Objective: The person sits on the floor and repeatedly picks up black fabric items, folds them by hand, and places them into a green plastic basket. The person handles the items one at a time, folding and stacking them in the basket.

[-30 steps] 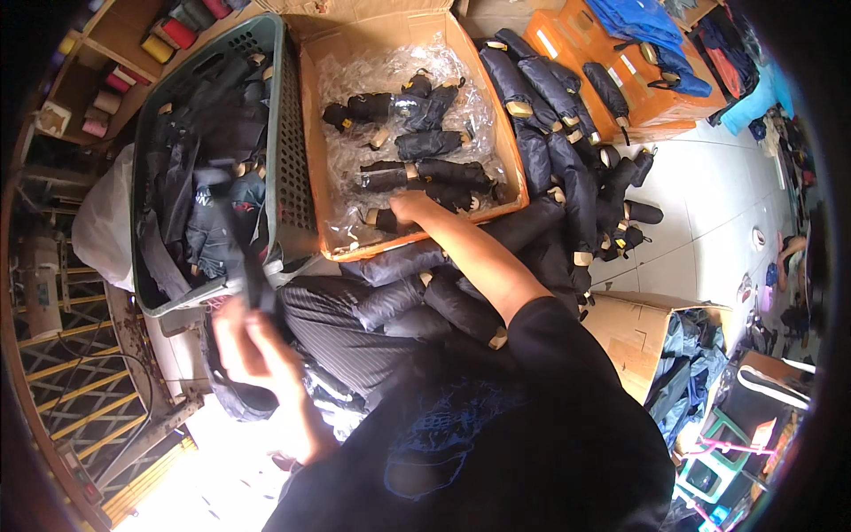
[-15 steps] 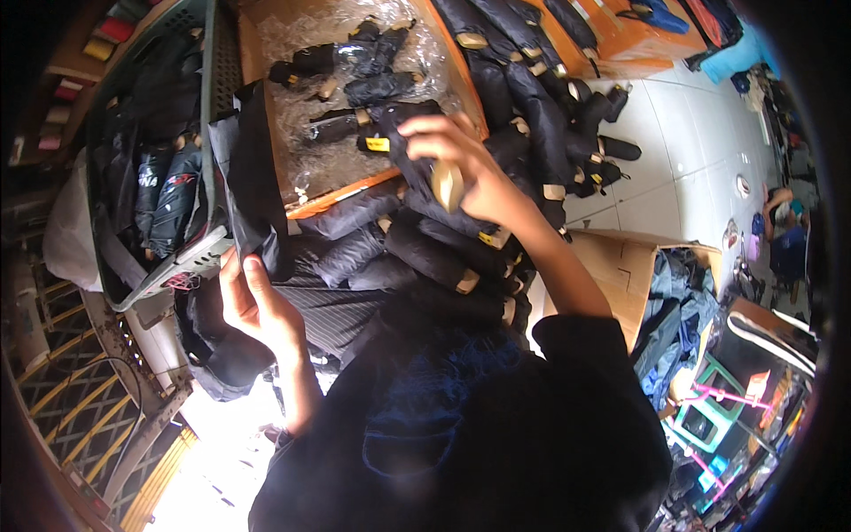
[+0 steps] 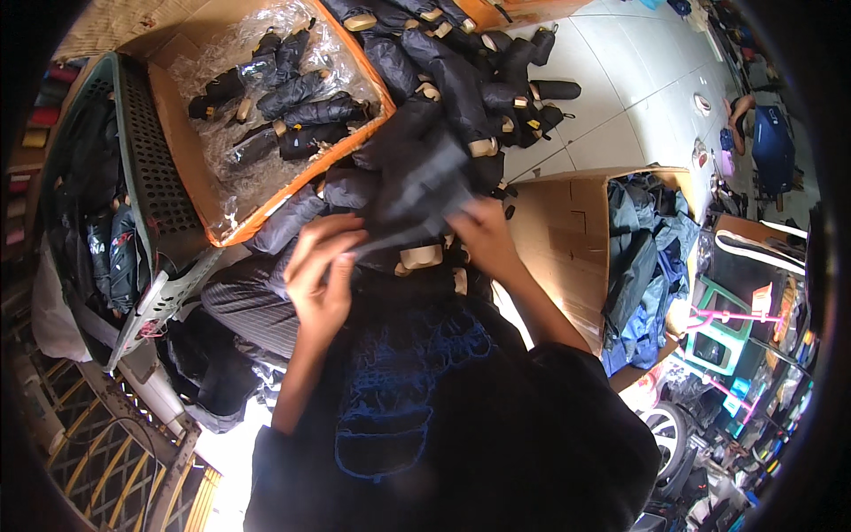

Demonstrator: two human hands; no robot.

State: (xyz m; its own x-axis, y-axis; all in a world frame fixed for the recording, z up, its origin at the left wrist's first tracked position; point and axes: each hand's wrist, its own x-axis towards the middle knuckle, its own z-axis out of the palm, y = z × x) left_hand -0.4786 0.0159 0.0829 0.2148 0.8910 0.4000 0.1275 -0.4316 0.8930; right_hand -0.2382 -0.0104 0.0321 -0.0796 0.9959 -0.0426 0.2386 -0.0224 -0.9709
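A blurred black cloth piece (image 3: 417, 186) hangs at the middle of the frame, between the person's two hands and over a heap of long black umbrellas (image 3: 448, 75) with tan handles. The left hand (image 3: 319, 277), left of centre, pinches the cloth's lower left edge between thumb and fingers. The right hand (image 3: 486, 232), just right of centre, has its fingertips at the cloth's right side; motion blur hides how firmly they close, so I cannot tell that grip. Just below the cloth, one tan umbrella handle (image 3: 421, 258) shows between the hands. In the upper left, an orange-edged cardboard box (image 3: 301, 183) holds short black umbrellas (image 3: 292, 93) lying on crumpled clear plastic wrap (image 3: 204, 173). Beside it, at the left, stands a perforated dark green basket (image 3: 152, 160) with more dark, wrapped umbrellas (image 3: 124, 253). Right of centre, an open brown carton (image 3: 558, 253) contains blue and dark crumpled fabric (image 3: 643, 275), near a green stool (image 3: 729, 330). White floor tiles (image 3: 612, 80) fill the upper right, and pinstriped cloth (image 3: 253, 297) lies left of the left hand.
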